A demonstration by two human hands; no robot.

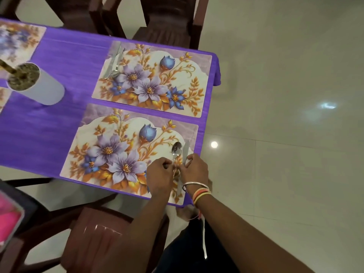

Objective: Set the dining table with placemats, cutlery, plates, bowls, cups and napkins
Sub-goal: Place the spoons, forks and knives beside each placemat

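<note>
Two floral placemats lie side by side on the purple tablecloth (49,123). On the near placemat (110,154), at its right end, a spoon (175,150) and a knife (185,152) lie next to each other. My left hand (159,174) pinches the spoon's handle. My right hand (195,170), with bangles at the wrist, grips the knife around its middle. The far placemat (157,79) carries a knife and another piece of cutlery (112,64) at its left end.
A white cylindrical vase (39,85) with a stem in it stands left of the placemats. More placemats (17,40) show at the far left. Dark wooden chairs (167,26) stand on the far side, and another chair (94,229) is at the near edge. A pink item (7,215) sits bottom left.
</note>
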